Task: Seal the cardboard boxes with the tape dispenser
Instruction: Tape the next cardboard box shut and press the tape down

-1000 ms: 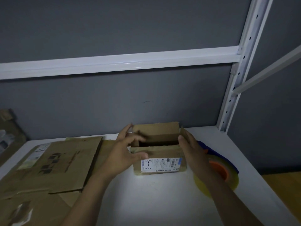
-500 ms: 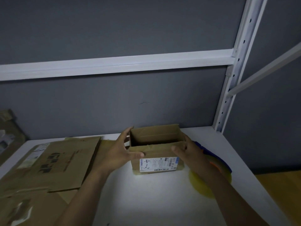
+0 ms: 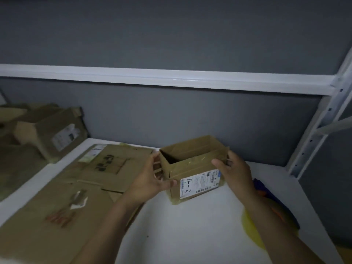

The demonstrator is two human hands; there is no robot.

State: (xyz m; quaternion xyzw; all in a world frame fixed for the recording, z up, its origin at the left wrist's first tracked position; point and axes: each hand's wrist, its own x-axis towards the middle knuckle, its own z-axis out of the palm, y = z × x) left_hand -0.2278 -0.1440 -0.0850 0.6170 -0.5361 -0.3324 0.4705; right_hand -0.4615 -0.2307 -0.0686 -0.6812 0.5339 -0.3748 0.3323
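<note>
Left hand (image 3: 150,180) and right hand (image 3: 234,168) grip the open box (image 3: 192,168); flattened cardboard (image 3: 106,164) lies left, right forearm half-hiding the tape dispenser (image 3: 251,229).

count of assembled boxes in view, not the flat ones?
2. The open box is mid-frame, gripped between the left hand and right hand. A closed labelled box lies at far left. Dim cardboard behind it may hide more.

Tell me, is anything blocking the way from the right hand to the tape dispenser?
Nothing visible. The right hand grips the small box; the tape dispenser lies on the table beside that forearm, partly hidden by it.
</note>
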